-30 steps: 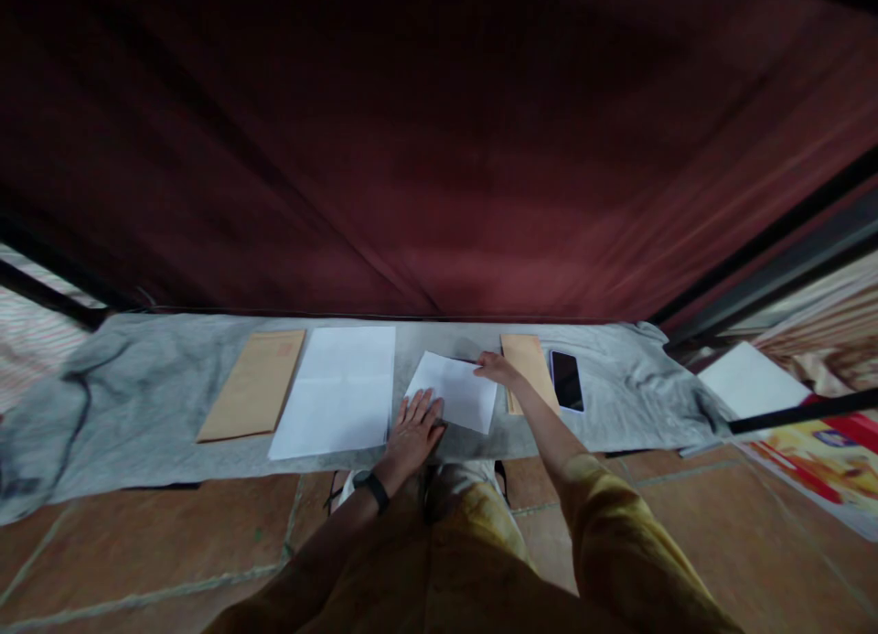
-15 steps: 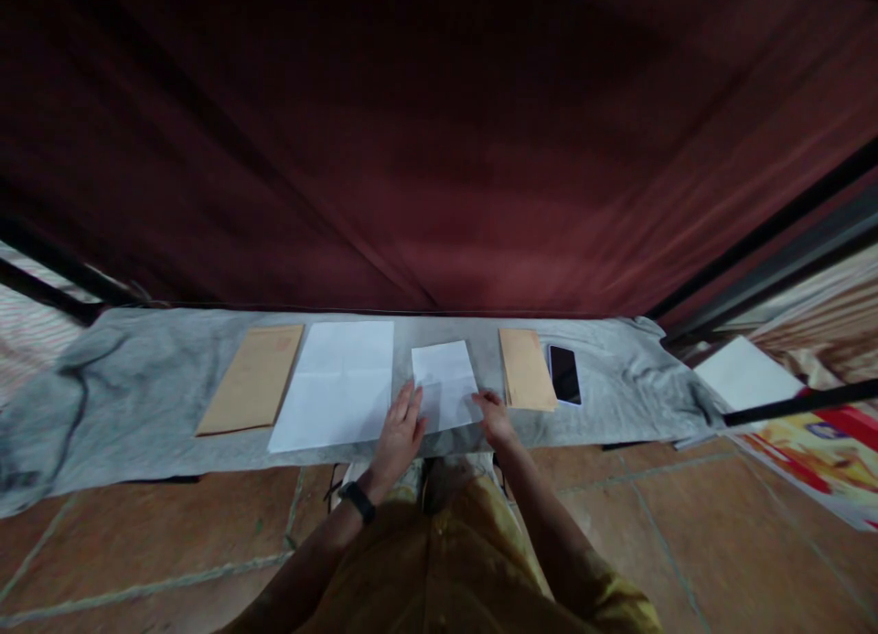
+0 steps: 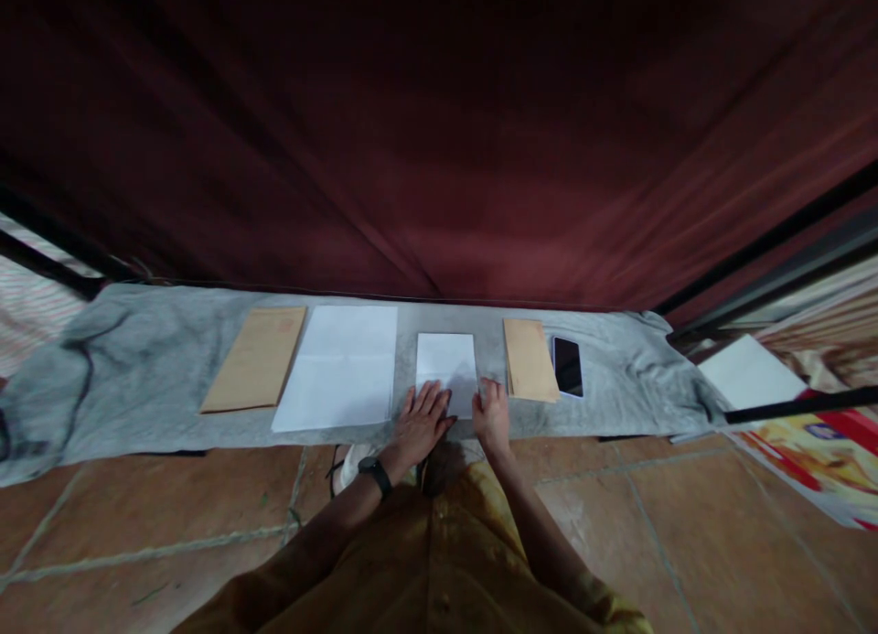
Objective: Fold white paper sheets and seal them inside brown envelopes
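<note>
A white folded paper lies straight on the grey cloth in front of me. My left hand rests flat on its lower left part, fingers spread, with a dark band on the wrist. At the paper's right edge, my right hand has its fingers curled in, the thumb side against that edge. Left of the folded paper is a stack of larger white paper. Just right of my right hand lie small brown envelopes.
A large brown envelope is at the left on the grey cloth. A phone lies beside the small envelopes. Dark red fabric hangs behind the narrow table. A colourful printed box stands at the right, above the tiled floor.
The folded paper has turned from slightly tilted to straight. My left hand has slid right across its lower part, and my right hand's fingers have curled in at its right edge.
</note>
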Demonstrator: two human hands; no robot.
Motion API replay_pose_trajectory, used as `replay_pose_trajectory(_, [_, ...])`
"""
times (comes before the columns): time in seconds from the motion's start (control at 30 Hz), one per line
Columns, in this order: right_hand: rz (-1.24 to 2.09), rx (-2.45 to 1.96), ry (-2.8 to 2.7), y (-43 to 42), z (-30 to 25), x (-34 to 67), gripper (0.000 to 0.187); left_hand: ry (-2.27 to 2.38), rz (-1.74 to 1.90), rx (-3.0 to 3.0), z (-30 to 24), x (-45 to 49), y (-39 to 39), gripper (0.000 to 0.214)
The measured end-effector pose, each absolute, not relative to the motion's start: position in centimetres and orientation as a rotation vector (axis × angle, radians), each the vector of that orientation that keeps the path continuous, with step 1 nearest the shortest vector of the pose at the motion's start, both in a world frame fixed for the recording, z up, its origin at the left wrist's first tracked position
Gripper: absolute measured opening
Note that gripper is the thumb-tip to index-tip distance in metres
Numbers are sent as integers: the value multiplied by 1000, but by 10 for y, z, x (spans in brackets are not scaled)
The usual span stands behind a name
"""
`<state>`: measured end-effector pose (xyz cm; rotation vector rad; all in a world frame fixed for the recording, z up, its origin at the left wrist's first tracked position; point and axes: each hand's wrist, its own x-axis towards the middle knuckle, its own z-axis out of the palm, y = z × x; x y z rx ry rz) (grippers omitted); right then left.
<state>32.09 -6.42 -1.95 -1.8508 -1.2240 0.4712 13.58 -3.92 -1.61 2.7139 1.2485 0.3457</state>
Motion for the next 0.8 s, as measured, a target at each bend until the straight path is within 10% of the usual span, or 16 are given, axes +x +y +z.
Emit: replay_pose_trajectory(0.8, [281,-1587,-2358,43,-23,296,44,1161,262,2746,-19,123,-52,58])
